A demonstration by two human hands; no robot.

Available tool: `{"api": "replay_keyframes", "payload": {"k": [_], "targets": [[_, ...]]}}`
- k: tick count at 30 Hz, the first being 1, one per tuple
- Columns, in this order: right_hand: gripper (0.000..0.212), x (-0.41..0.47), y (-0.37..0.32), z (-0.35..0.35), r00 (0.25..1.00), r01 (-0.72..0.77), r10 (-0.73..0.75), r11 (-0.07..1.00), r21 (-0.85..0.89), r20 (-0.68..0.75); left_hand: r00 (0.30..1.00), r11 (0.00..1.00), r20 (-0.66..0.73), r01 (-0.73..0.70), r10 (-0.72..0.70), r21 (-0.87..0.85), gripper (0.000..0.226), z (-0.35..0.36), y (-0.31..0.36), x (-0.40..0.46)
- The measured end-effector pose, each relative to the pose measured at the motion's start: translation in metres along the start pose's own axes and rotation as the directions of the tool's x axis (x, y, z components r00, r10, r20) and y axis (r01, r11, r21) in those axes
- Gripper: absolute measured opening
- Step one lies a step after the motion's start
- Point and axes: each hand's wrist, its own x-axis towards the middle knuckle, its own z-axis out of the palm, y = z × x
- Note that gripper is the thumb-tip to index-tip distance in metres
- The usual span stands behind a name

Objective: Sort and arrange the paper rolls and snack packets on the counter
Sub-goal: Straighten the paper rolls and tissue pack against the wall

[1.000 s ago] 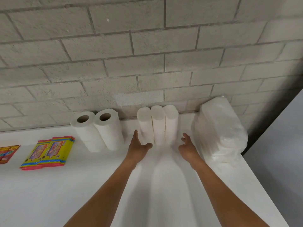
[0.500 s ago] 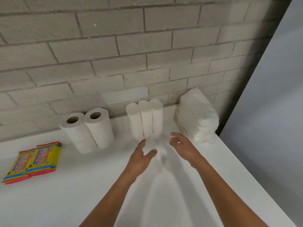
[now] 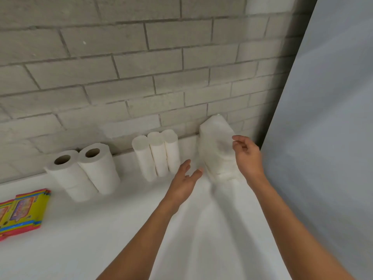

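Wrapped pack [image 3: 217,150] upright at back right of surface [image 3: 101,239], against wall, long axis vertical. Right hand [image 3: 247,155] at pack's right side, nearer, fingers loosely curled, gripping nothing, contact unclear. Left hand [image 3: 184,179] open, low at pack's left base, between pack and three slim rolls [image 3: 156,156]. Two cored rolls [image 3: 84,170] further left; packets [image 3: 22,213] at far left edge. Likely next: clasping pack from both sides.
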Motion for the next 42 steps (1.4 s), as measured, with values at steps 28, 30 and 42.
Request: {"api": "replay_keyframes", "payload": {"k": [28, 30, 42], "targets": [[0.053, 0.158, 0.124, -0.021, 0.604, -0.628, 0.448, 0.777, 0.046, 0.659, 0.982, 0.942, -0.147, 0.066, -0.12, -0.329, 0.076, 0.137, 0.005, 0.153], [0.059, 0.159, 0.131, -0.02, 0.586, -0.655, 0.45, 0.753, 0.067, 0.674, 0.98, 0.928, -0.141, 0.077, -0.137, -0.366, 0.076, 0.143, 0.002, 0.156], [0.052, 0.169, 0.135, -0.031, 0.562, -0.678, 0.423, 0.728, 0.102, 0.711, 0.983, 0.919, -0.131, 0.071, -0.131, -0.387, 0.073, 0.161, -0.001, 0.165]]}}
